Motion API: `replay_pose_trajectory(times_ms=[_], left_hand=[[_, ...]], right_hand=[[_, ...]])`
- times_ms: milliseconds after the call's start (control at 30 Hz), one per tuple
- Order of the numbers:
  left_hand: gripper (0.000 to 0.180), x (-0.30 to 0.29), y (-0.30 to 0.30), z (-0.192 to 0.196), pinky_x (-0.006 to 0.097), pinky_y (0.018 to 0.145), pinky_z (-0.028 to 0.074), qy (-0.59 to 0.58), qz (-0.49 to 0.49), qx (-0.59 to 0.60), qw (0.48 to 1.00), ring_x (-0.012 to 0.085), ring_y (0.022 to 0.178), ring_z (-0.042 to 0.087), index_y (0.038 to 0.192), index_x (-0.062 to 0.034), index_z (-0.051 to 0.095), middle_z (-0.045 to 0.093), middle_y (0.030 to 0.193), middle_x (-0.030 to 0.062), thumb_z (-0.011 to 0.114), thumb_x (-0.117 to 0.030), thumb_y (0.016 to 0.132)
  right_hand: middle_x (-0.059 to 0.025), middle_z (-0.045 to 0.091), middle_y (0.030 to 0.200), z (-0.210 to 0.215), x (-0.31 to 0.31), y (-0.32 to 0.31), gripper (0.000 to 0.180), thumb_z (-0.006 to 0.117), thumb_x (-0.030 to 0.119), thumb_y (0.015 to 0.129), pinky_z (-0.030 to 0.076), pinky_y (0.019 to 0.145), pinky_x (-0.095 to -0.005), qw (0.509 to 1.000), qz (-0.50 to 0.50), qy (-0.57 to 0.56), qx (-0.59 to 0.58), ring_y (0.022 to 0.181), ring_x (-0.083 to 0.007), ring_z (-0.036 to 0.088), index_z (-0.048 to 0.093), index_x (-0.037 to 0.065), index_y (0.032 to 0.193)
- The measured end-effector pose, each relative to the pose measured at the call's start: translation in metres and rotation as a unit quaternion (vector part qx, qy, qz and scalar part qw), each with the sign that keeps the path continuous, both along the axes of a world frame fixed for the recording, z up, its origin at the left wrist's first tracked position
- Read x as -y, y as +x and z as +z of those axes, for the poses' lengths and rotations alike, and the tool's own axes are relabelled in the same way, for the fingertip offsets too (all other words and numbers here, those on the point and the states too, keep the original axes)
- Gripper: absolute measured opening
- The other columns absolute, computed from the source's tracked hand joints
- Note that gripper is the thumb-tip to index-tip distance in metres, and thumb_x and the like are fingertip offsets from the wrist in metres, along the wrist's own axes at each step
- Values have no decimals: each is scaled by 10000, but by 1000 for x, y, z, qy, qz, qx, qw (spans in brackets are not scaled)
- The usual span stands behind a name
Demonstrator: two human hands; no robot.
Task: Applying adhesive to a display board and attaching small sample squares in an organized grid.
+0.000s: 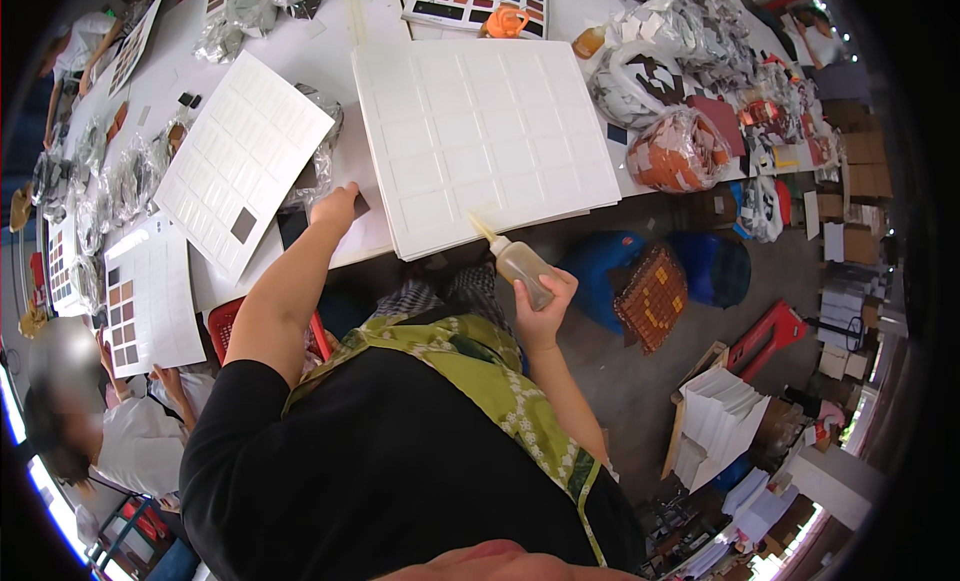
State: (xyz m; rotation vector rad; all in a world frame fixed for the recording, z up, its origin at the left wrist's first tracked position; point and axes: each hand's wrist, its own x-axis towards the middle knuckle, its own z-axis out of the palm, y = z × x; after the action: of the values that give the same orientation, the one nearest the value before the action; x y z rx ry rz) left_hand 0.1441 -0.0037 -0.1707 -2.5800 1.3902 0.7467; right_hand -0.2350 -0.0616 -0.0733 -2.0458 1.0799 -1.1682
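A clear squeeze bottle [522, 271] with a pale pointed nozzle and yellowish liquid is in my right hand [546, 303], the fingers wrapped round it. Its tip touches or hovers just over the near edge of a stack of large white sheets [490, 131] marked with a grid of blank rectangles. My left hand [335, 207] is left of the stack, fingers closed on a small dark swatch [360, 203] at the table edge. Beside that hand lie crumpled clear plastic bags [318, 171] and a tilted white sheet [245, 151] bearing one dark square [243, 225].
Bagged swatches [680, 151] crowd the table's right side. An orange object [506, 22] sits on a colour chart [440, 6] at the back. Blue stools [710, 269], one with a patterned cushion [652, 296], stand below. Another person [150, 436] holds a swatch card [155, 296] at left.
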Motion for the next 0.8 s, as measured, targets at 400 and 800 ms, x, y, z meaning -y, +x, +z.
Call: replay_pose_trajectory(times_ms=[400,800], left_hand=[[93,-34,-3,71,322,650,456,-402,165,-39,900,215,694,566,895,-51,615,595,779,86,592,-104,822],[206,-7,-50,155,228,647,451,-443,34,-279,851,134,758,554,961,-53,636,577,954,45,581,47,789]], right_hand=[[-150,411,1092,-9,26,16,431,697,25,759,366,908,-358,999,-45,-28,13,1031,-259,437,412,76,1078],[-123,428,1122,-18,26,2,427,699,44,765,363,927,-349,989,-58,78,113,1044,-227,438,411,64,1080]])
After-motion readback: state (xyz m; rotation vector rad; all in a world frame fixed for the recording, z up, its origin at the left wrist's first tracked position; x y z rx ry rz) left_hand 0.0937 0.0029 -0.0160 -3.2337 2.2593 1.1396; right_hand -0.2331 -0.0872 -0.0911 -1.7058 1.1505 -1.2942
